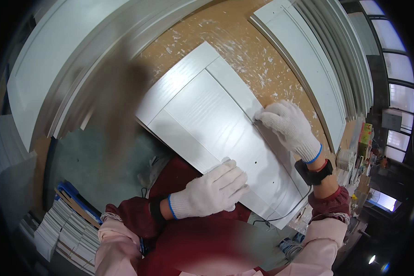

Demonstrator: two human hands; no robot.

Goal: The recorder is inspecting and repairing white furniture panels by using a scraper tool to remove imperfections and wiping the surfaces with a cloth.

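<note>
A white cabinet door panel point(202, 110) with a woodgrain face and a recessed centre lies at a slant across the middle, its near part reaching over the table edge. My left hand point(209, 189), in a white knit glove with a blue cuff, rests on the panel's near edge, fingers stretched out over the face. At the far right edge of the panel is my right hand point(287, 126), gloved the same way, with its fingers bent and fingertips pressed together on the frame. Whatever those fingertips hold, if anything, is too small to make out. Two small dark holes mark the panel.
The brown tabletop point(211, 23) is strewn with white flakes. Stacked white panels point(308, 55) stand on the right, more panels point(69, 50) on the left. A thin dark cable point(287, 214) crosses the panel's near right corner. A blurred brown shape point(124, 96) hangs at left.
</note>
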